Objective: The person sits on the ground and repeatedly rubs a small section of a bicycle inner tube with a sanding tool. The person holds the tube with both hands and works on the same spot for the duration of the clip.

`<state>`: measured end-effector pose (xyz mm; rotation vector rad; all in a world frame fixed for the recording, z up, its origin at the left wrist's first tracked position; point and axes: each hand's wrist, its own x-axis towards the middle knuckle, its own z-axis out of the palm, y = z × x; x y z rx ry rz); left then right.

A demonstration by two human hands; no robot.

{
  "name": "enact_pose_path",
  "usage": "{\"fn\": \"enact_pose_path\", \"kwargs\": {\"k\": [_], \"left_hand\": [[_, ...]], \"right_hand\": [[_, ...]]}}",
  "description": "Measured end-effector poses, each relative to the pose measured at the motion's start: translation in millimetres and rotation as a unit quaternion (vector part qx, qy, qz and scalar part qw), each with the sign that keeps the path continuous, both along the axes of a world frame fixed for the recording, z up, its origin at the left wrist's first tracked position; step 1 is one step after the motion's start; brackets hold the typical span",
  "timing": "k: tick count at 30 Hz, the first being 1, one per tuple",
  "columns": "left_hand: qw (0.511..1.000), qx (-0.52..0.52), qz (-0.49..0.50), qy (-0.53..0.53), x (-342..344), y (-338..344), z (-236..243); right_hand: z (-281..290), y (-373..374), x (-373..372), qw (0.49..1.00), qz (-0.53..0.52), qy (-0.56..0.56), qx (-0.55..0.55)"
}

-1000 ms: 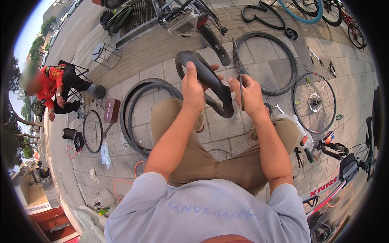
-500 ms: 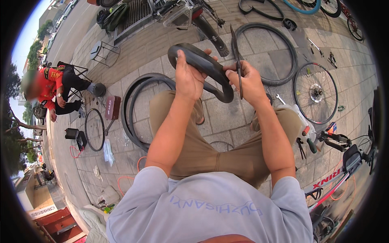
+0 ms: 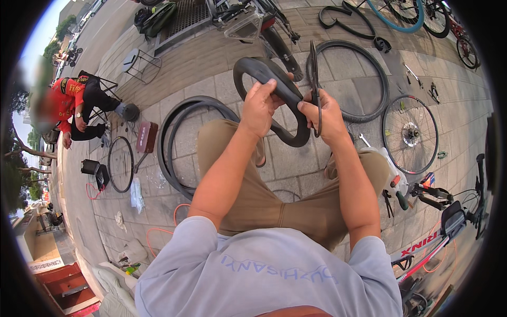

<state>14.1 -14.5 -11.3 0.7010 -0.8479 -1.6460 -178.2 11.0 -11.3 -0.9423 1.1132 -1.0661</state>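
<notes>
The left hand point(image 3: 257, 108) clasps a looped black tube point(image 3: 285, 91); the right hand point(image 3: 328, 120) — thumb at the tube's edge — holds dark scissors point(image 3: 314, 71).

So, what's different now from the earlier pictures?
The left hand has swung its thumb, which pointed up the picture a second ago, rightward toward the black tube. Nothing was visibly picked up or released: it still holds the tube, the right hand the scissors. The spoked wheel stayed put.
</notes>
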Motion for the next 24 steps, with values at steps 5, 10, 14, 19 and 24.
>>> {"fn": "enact_pose_path", "kwargs": {"k": [5,10,14,19,24], "left_hand": [[0.993,-0.029,-0.003,-0.119,-10.5,8.5,-5.3],[0.989,0.014,0.004,-0.148,-10.8,10.1,-11.3],[0.993,0.043,-0.001,-0.114,-13.2,13.7,-6.3],[0.996,0.079,-0.027,-0.016,-13.9,14.3,-11.8],[0.960,0.269,-0.067,0.030,-8.5,9.7,-30.3]], "right_hand": [[4.1,-1.5,-9.4,0.999,0.004,0.026,-0.020],[13.1,-2.7,-13.3,0.997,-0.016,0.056,-0.052],[17.3,-5.0,-19.9,0.996,-0.007,0.063,-0.057],[1.7,2.6,-21.6,0.998,-0.001,0.023,-0.063],[1.8,10.1,-16.0,0.996,-0.017,0.017,-0.085]]}}
